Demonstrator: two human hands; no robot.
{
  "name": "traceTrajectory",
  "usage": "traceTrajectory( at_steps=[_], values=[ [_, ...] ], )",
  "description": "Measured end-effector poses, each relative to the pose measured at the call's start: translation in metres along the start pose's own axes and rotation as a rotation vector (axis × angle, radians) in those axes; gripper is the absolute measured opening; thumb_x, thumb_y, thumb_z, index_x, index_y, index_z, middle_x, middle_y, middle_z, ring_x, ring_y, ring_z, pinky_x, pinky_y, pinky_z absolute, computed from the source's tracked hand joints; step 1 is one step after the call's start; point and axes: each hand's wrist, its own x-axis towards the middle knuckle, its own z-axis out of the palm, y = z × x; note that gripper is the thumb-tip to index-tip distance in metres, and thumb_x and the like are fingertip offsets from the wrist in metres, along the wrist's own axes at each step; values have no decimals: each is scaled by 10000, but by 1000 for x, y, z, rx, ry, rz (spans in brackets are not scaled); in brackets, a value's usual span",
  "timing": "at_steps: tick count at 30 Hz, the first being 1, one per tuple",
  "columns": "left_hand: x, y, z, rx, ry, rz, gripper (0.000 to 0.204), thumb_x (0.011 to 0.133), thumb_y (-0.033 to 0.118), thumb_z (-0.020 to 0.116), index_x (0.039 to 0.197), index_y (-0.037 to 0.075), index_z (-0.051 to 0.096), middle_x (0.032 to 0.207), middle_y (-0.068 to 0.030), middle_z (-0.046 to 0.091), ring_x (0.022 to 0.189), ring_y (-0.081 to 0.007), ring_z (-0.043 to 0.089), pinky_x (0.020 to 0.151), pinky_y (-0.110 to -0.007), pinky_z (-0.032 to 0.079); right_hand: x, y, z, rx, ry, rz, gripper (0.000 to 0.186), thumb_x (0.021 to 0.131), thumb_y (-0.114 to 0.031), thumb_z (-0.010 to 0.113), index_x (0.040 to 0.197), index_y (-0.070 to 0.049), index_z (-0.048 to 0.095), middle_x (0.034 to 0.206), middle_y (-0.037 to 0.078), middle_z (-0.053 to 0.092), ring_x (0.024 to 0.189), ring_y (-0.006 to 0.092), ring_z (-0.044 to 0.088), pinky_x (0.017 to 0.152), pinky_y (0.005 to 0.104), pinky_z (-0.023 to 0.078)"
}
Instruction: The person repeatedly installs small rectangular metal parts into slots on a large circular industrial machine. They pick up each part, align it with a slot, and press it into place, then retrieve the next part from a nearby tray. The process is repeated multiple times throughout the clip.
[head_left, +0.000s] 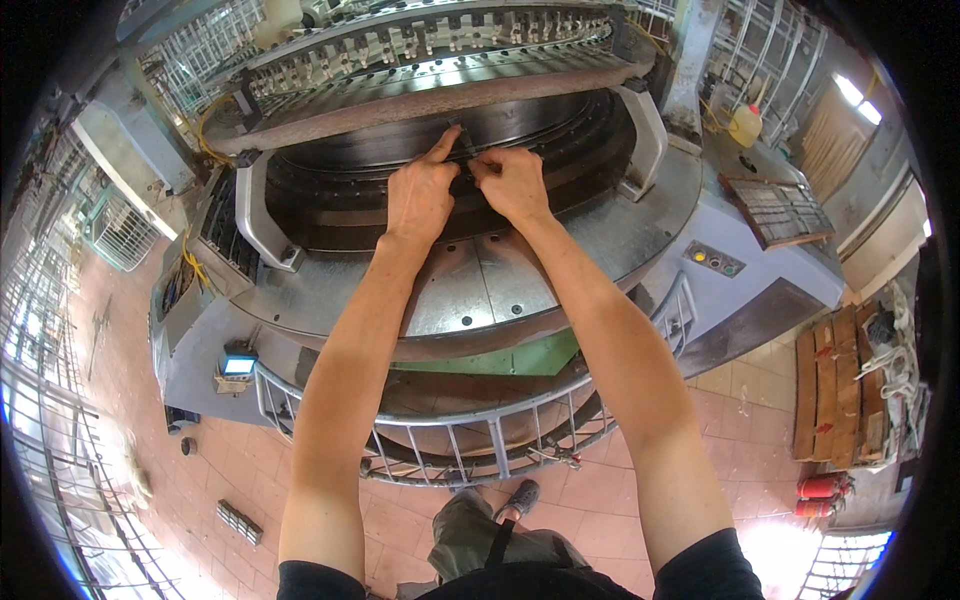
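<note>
Both hands reach into the ring-shaped recess of a large circular knitting machine (480,283). My left hand (420,200) has its index finger stretched against the dark metal cylinder (380,147), while its other fingers curl under. Close beside it, my right hand (515,182) is closed in a pinch at the cylinder's lower edge. A thin dark strip (464,141) shows between the two hands, just above the right fingertips. Whatever lies inside the right pinch is too small and hidden to name.
Overhead runs a thick curved rim (440,112) with a row of yarn feeders (420,45). Pale brackets (265,215) flank the recess. Below curves a metal guard rail (500,440). At right are a button panel (713,258), a framed tray (775,210), a yellowish bottle (745,125) and red fire extinguishers (822,488).
</note>
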Motion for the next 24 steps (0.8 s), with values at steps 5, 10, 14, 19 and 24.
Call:
traceTrajectory(
  at_steps=[5, 10, 14, 19, 24],
  values=[
    [0, 1, 1, 15, -27, -34, 170, 669, -101, 667, 790, 3, 725, 1467, -30, 554, 944, -310, 715, 794, -415, 594, 1, 0, 0, 6, -7, 29, 180, 821, -155, 683, 900, -23, 776, 892, 213, 727, 873, 386, 714, 821, 415, 562],
    [2, 2, 0, 0, -9, 48, 239, 669, -120, 643, 851, 4, 735, 1489, 0, 531, 940, -322, 713, 801, -431, 595, 1, 1, 2, -15, 16, 38, 178, 813, -133, 666, 898, -23, 776, 894, 214, 727, 882, 388, 711, 823, 420, 560],
    [4, 1, -8, 143, -165, -18, 267, 689, -131, 631, 888, 11, 740, 1505, 27, 512, 927, -324, 716, 786, -451, 593, 2, -1, 10, -46, -27, -32, 166, 812, -156, 684, 879, -38, 780, 882, 216, 725, 881, 390, 708, 820, 431, 556],
    [11, -18, -29, 206, -357, 61, 239, 750, -110, 630, 893, 35, 754, 1493, 57, 519, 886, -330, 719, 754, -461, 591, 5, -14, 17, -220, -40, 140, 268, 846, -250, 706, 807, 12, 750, 861, 229, 733, 899, 368, 718, 832, 444, 563],
    [15, -20, -30, 304, -380, 65, 226, 787, -65, 641, 922, 62, 771, 1474, 62, 531, 866, -323, 721, 732, -459, 589, 7, -28, -1, -134, -230, 355, 307, 856, -272, 727, 856, 35, 733, 860, 230, 738, 906, 373, 729, 815, 428, 591]
  ],
)
